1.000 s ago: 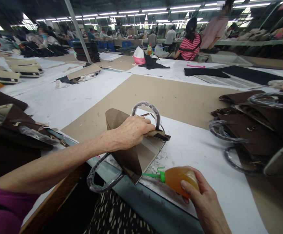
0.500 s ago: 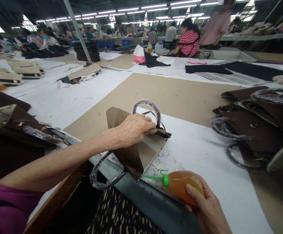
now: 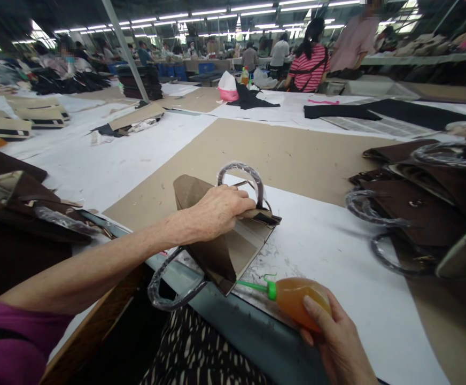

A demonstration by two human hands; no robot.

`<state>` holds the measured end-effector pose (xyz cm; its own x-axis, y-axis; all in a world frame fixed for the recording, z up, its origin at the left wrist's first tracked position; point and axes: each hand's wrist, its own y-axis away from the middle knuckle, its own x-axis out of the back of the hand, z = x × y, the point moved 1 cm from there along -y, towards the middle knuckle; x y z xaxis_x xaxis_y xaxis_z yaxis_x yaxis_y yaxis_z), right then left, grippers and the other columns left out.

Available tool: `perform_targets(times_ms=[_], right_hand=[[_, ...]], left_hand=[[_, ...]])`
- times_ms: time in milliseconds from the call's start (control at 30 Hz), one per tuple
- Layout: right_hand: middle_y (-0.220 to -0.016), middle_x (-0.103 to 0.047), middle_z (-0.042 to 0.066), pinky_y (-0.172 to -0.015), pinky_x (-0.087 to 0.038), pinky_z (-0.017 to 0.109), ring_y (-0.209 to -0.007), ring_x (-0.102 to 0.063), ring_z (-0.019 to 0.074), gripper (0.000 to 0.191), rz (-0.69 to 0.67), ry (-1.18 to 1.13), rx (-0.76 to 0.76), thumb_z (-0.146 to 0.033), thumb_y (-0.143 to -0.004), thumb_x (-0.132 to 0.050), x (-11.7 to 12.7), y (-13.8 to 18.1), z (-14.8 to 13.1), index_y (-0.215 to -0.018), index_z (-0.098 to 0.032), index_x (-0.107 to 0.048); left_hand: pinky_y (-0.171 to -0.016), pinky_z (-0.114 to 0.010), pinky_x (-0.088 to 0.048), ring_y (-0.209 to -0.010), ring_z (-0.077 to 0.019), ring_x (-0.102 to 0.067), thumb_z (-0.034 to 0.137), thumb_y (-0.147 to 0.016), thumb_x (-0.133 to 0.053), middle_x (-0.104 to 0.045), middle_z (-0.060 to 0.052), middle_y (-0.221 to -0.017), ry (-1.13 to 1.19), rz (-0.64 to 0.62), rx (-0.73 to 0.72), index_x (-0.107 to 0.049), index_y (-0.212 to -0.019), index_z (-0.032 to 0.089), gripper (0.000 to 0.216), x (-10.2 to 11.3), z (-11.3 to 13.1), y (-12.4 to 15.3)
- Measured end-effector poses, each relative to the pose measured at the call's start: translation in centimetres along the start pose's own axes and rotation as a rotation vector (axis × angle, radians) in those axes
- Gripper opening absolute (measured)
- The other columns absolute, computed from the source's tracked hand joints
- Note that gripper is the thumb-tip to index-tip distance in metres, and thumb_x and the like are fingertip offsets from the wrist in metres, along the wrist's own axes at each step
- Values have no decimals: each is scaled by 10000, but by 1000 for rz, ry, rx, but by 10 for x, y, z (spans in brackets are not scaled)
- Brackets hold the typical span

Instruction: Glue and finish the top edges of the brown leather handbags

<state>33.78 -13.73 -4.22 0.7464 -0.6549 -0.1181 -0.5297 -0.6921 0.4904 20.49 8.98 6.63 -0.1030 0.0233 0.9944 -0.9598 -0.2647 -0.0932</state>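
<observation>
A brown handbag (image 3: 212, 262) lies tilted at the table's near edge, its two ring handles wrapped in clear plastic. One handle (image 3: 177, 305) hangs over the edge; the other stands up behind my left hand (image 3: 225, 208). That hand is closed on the bag's upper edge, fingertips partly hidden behind the fold. My right hand (image 3: 333, 326) is wrapped round a soft squeeze bottle (image 3: 303, 302) of amber liquid with a green cap. Its thin green nozzle (image 3: 253, 286) points left, with the tip at the bag's lower corner; whether it touches I cannot tell.
Brown handbags with wrapped handles (image 3: 417, 208) are piled on the right. More brown bag pieces (image 3: 20, 208) lie on the left. Across the table are black fabric pieces (image 3: 393, 112) and a pink-and-white bundle (image 3: 228, 88). A person in a striped shirt (image 3: 308, 69) is beyond.
The bottle has shifted slightly up and left, bringing its nozzle tip a little higher along the bag's corner. My left hand and the bag stay nearly still. A person beyond has turned their head.
</observation>
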Motion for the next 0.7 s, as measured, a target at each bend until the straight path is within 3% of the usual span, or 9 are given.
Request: perform_targets(times_ms=[200, 700], right_hand=[[-709, -583, -2, -386, -313, 178, -556, -485, 125, 461, -24, 20, -37, -498, -683, -637, -6, 7, -1, -1005, -188, -524], [-671, -603, 16, -347, -315, 171, -516, -504, 124, 493, 62, 4, -32, -507, -643, -654, -8, 8, -4, -980, -165, -544]], left_hand=[[-736, -297, -402, -821, -179, -523, 30, -742, -406, -585, -41, -872, 7, -18, 6, -559, -863, 166, 238, 0, 0, 0], [-744, -303, -414, -831, -183, -530, 57, -782, -405, -589, -46, -882, 10, -16, 0, -573, -884, 163, 223, 0, -2, -2]])
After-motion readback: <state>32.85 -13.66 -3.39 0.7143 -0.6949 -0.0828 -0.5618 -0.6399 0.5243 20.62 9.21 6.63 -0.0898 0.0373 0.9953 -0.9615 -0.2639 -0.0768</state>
